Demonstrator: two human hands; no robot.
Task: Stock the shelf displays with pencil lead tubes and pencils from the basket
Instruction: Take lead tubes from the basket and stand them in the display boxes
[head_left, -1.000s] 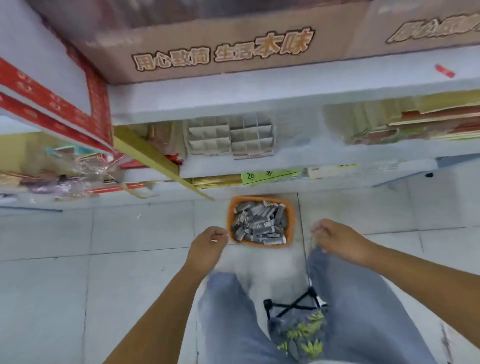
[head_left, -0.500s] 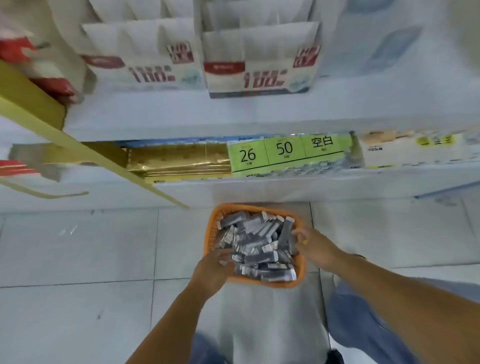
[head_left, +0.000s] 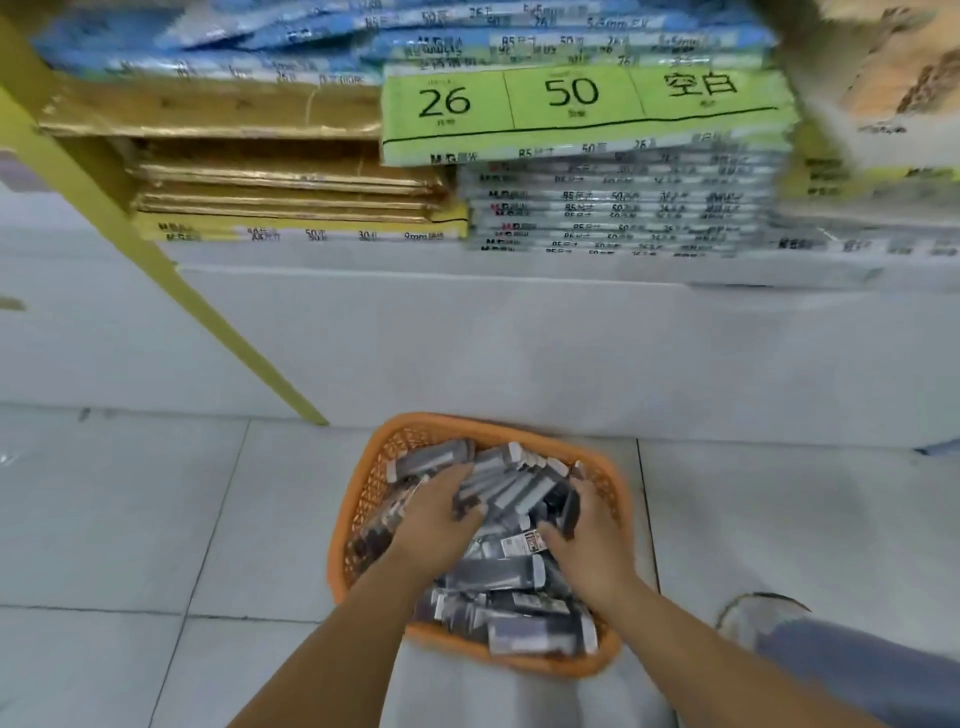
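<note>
Two fistfuls are forming inside the basket (head_left: 436, 423): left hand (head_left: 436, 519) and right hand (head_left: 592, 551) are curling fingers round pencil lead tubes (head_left: 493, 574) heaped there. Overfull grabs are risking tubes spilling beside the basket.

Both forearms stretched forward and down, left hand (head_left: 434, 517) and right hand (head_left: 589, 548) side by side, fingers (head_left: 448, 483) curled round lead tubes (head_left: 498, 574)

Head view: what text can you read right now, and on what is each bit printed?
"26": green label on the shelf stack.
"50": same green label.
"空白": same green label.
Spine print on the stacked packs: blurred, not readable.
Labels on the pencil lead tubes in the basket: too blurred to read.
</note>
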